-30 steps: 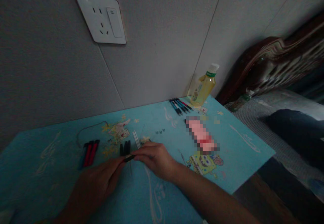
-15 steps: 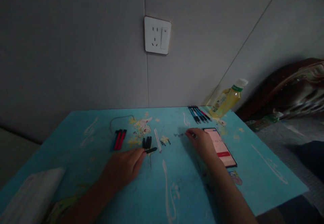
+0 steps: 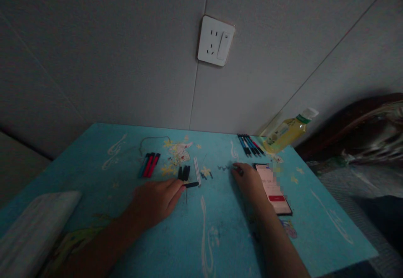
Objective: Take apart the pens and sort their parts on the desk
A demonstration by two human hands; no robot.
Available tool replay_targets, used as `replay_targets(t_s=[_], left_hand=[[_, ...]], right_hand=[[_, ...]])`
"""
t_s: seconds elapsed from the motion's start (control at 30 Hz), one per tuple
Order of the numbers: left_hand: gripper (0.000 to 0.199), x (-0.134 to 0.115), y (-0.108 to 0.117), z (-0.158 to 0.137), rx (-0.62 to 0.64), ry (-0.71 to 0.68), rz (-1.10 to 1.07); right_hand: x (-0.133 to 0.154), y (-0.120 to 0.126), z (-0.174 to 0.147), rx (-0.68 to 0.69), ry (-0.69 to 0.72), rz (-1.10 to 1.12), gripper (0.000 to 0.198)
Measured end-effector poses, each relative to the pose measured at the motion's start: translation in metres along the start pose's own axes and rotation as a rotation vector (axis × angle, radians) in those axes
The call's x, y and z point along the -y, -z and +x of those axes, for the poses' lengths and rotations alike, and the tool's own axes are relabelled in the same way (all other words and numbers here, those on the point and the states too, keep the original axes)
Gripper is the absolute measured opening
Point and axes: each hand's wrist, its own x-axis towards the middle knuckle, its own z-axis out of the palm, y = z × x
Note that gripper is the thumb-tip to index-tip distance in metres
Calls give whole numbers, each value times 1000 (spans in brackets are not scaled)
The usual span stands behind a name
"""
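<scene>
My left hand pinches a short black pen barrel part between thumb and fingers, low over the blue table. Just behind it lie several black pen pieces, and white refills lie to their right. My right hand is closed at the fingertips beside a few small springs; what it pinches is too small and dark to make out. Short dark plugs lie between the hands. Red and blue pen barrels are grouped behind my left hand.
Assembled pens lie by the wall, next to a bottle of yellow drink. A phone with a lit screen lies beside my right forearm. At the left front is a whitish flat object. A wall socket sits above the table.
The view has tilted a little. My left hand still holds the black part, and my right hand stays by the springs with barely any movement.
</scene>
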Motion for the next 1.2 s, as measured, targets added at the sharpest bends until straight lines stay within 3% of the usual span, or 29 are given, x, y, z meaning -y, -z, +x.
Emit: replay_targets(t_s=[0.27, 0.57, 0.8, 1.0, 1.2], left_hand=[[25, -3, 2, 1, -15, -15, 7], [24, -2, 3, 3, -49, -22, -10], [25, -7, 7, 3, -78, -18, 10], [24, -6, 7, 3, -59, -6, -3], [24, -2, 4, 2, -56, -34, -11]], right_hand=[[4, 2, -1, -5, 95, 17, 24], [1, 8, 1, -5, -29, -7, 25], [-5, 5, 4, -24, -27, 11, 27], [-10, -4, 7, -88, 97, -29, 35], [1, -1, 4, -58, 20, 45, 28]])
